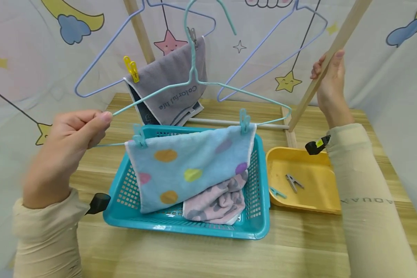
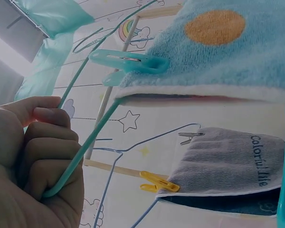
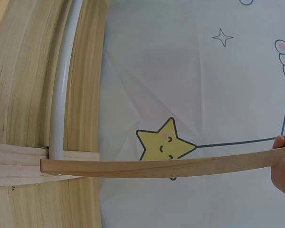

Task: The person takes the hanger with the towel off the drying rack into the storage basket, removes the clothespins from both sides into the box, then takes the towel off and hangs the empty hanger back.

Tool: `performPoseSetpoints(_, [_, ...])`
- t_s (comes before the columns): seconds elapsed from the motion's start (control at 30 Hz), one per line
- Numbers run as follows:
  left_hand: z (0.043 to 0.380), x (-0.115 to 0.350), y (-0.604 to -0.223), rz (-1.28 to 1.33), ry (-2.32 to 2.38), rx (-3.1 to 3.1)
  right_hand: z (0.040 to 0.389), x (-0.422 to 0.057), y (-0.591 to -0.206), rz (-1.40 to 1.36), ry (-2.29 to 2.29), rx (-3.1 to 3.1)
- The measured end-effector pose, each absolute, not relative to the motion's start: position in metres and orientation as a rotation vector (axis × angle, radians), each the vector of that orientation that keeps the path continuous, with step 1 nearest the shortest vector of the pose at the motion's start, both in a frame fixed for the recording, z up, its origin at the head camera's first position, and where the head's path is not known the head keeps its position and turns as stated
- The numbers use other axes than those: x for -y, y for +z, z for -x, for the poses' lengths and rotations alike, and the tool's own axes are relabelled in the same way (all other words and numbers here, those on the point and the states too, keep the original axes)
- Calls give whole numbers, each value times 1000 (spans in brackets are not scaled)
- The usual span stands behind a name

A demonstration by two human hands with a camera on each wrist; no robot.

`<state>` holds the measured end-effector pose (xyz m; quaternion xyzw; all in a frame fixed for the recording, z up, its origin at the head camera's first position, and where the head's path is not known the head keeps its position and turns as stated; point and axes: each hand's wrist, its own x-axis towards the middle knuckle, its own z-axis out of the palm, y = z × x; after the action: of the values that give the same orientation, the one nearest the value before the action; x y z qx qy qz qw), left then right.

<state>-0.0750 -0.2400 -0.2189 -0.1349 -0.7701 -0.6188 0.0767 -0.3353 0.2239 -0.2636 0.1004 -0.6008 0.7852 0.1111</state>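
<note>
Currently, hands are well apart, one per side of the head view; L hand (image 1: pixel 73 143), left of frame, grips the left end of the green hanger (image 1: pixel 160 90), w/ fingers curled round the wire (confirmed in L wrist view); R hand (image 1: pixel 333 79), upper right, is clamped round the wooden post (image 1: pixel 304 104).

Spotted towel (image 1: pixel 194 162), ctr of frame, hangs on the green hanger's lower bar; 2 teal clips (image 1: pixel 244 121) secure its top corners; towel sits in front of/over the teal basket (image 1: pixel 184 229), contact betw. the two cannot be told; pink-grey cloth (image 1: pixel 215 208) lies bunched in the basket, lower ctr.

Yellow tray (image 1: pixel 316 173), right of basket, contains 1 grey clip (image 1: pixel 293 183) & 1 loose teal clip (image 1: pixel 277 192); grey towel (image 1: pixel 180 77), upper ctr-left, hangs on a blue hanger (image 1: pixel 104 54), w/ yellow clip (image 1: pixel 131 69) at its left corner; 2nd blue hanger (image 1: pixel 257 54), upper right of ctr, carries no towel.
</note>
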Motion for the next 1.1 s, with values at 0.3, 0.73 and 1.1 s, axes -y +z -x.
performPoseSetpoints(0.3, [84, 235, -234, 455, -1831, 2346, 329, -229, -262, -316, 2316, 1725])
performPoseSetpoints(0.73, [87, 232, -241, 407, -1758, 2422, 318, -248, -253, -252, 2395, 1838])
performPoseSetpoints(1.1, [93, 233, -247, 496, -1836, 2370, 274, -244, -242, -83, 2264, 1886])
